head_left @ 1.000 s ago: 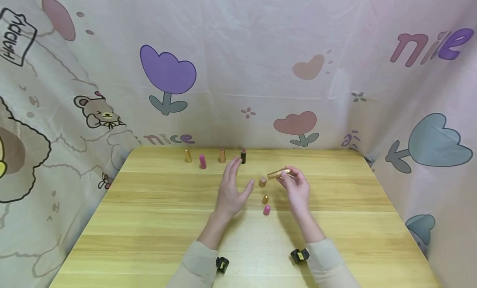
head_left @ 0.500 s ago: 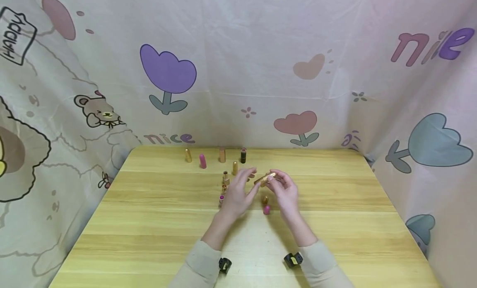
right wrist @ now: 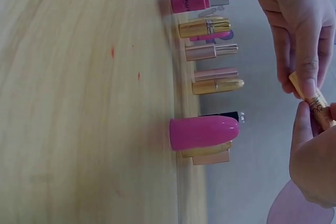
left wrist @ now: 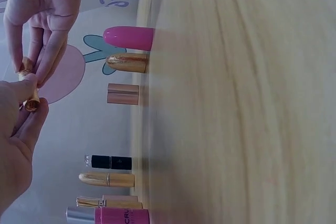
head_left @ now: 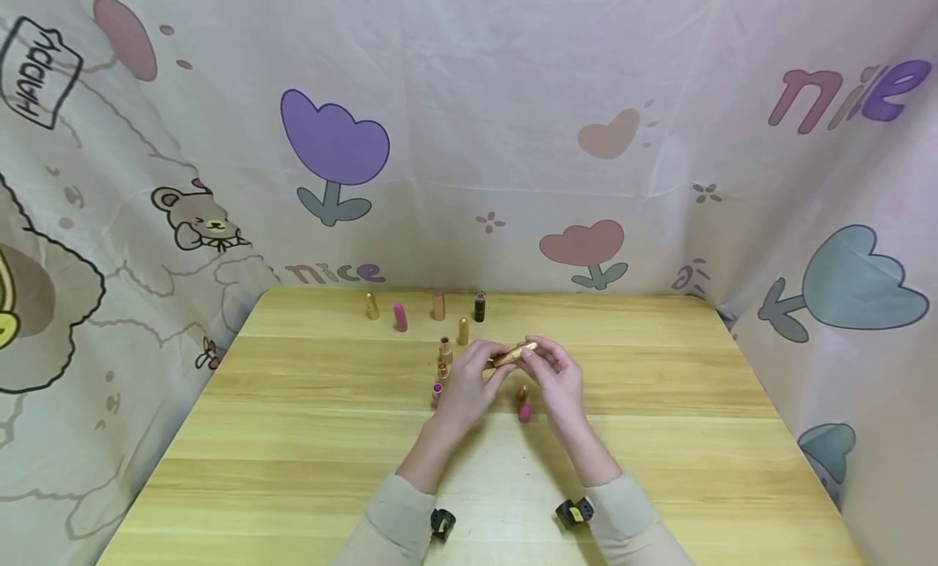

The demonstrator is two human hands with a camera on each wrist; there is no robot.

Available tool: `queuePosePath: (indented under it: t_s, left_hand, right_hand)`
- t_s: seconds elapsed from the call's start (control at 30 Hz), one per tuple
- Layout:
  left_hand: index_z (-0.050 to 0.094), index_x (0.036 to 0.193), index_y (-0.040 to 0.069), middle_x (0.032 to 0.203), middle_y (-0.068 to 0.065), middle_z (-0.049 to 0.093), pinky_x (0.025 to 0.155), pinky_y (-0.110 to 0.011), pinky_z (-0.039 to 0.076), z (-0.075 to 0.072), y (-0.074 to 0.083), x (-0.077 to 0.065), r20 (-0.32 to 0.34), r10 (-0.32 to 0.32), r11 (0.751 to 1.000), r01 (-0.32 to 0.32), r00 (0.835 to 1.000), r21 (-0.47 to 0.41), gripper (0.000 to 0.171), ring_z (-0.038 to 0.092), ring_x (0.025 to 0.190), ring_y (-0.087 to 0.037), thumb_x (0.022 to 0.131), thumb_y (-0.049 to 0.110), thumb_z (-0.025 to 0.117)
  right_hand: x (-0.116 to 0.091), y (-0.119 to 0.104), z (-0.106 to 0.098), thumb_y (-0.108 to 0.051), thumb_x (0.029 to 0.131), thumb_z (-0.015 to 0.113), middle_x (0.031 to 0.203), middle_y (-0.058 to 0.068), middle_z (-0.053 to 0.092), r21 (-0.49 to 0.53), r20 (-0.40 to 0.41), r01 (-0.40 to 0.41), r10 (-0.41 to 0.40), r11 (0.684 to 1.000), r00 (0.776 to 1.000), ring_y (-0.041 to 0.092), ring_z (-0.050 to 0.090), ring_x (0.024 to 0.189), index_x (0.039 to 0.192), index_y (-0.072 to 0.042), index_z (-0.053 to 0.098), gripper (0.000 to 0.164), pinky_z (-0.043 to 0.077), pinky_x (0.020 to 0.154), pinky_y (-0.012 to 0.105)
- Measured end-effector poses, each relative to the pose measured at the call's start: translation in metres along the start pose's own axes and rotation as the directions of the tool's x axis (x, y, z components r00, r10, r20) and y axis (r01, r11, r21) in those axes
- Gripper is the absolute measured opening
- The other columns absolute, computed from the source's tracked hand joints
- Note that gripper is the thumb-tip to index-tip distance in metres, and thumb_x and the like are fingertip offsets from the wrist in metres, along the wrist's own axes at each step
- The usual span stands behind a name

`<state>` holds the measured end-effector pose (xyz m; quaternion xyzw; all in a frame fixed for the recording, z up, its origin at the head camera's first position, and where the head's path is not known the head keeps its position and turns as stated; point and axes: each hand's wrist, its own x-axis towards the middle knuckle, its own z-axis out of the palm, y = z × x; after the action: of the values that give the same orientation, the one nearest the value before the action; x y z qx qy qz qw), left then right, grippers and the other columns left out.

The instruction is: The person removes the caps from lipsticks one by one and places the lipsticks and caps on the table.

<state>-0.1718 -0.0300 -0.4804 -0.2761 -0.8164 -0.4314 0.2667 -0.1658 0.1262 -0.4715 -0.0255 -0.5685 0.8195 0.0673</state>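
Observation:
Both hands hold one gold lipstick tube (head_left: 515,355) over the table, tilted up toward the right. My left hand (head_left: 469,387) pinches its left end between thumb and fingers. The right hand (head_left: 563,387) grips the other end. Printed letters show on the tube (right wrist: 318,107) in the right wrist view. Under the hands stand a pink cap (head_left: 525,413), a gold cap (head_left: 523,393) and a rose-gold cap (left wrist: 123,93), the last hidden from the head view. Left of them stand uncapped lipsticks, pink (head_left: 437,392), gold (head_left: 442,370) and rose-gold (head_left: 445,351).
A closed gold lipstick (head_left: 463,331) stands behind the left hand. Along the table's back edge are a gold lipstick (head_left: 372,306), a pink one (head_left: 400,317), a rose-gold one (head_left: 439,305) and a black one (head_left: 479,306). A printed curtain (head_left: 469,142) hangs behind the wooden table (head_left: 293,436).
My right hand has brought the gold lipstick leftward. The left hand, open and apart a second ago, has come down toward it and now pinches its left end.

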Motion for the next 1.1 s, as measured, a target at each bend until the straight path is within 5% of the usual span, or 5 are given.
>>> queuePosePath:
  t_s: [0.6,0.87,1.1]
  left_hand:
    - [0.070,0.110,-0.003,0.107,-0.013,0.073,0.086,-0.023,0.062,-0.011,0.007,0.002,0.040,-0.045,0.998,0.047,0.998,-0.038,0.026,0.073,0.095,-0.023,0.088,0.005,0.081]
    - [0.070,0.111,-0.003,0.107,-0.012,0.070,0.086,-0.022,0.062,-0.022,0.000,-0.004,0.040,-0.232,0.962,0.235,0.972,-0.136,0.023,0.071,0.096,-0.024,0.089,0.000,0.078]
    - [0.069,0.112,-0.003,0.108,-0.013,0.069,0.090,-0.027,0.062,-0.031,-0.001,-0.007,-0.034,-0.258,0.936,0.241,0.966,-0.258,0.023,0.071,0.097,-0.026,0.091,-0.003,0.076]
  right_hand:
    - [-0.001,-0.004,-0.006,0.010,0.096,0.066,0.106,0.006,0.071,-0.007,0.020,0.004,-0.004,1.000,1.000,0.017,0.073,0.097,0.127,0.016,0.059,0.033,0.061,0.094,0.033]
    - [0.008,-0.018,-0.026,0.008,0.098,0.065,0.106,0.006,0.074,0.095,-0.078,0.120,-0.112,0.988,0.991,0.016,0.072,0.100,0.124,0.008,0.065,0.026,0.059,0.098,0.033]
    - [0.008,-0.028,-0.034,0.010,0.097,0.065,0.106,0.007,0.074,0.078,-0.068,0.170,-0.165,0.982,0.984,0.016,0.073,0.099,0.126,0.015,0.060,0.030,0.059,0.098,0.035]
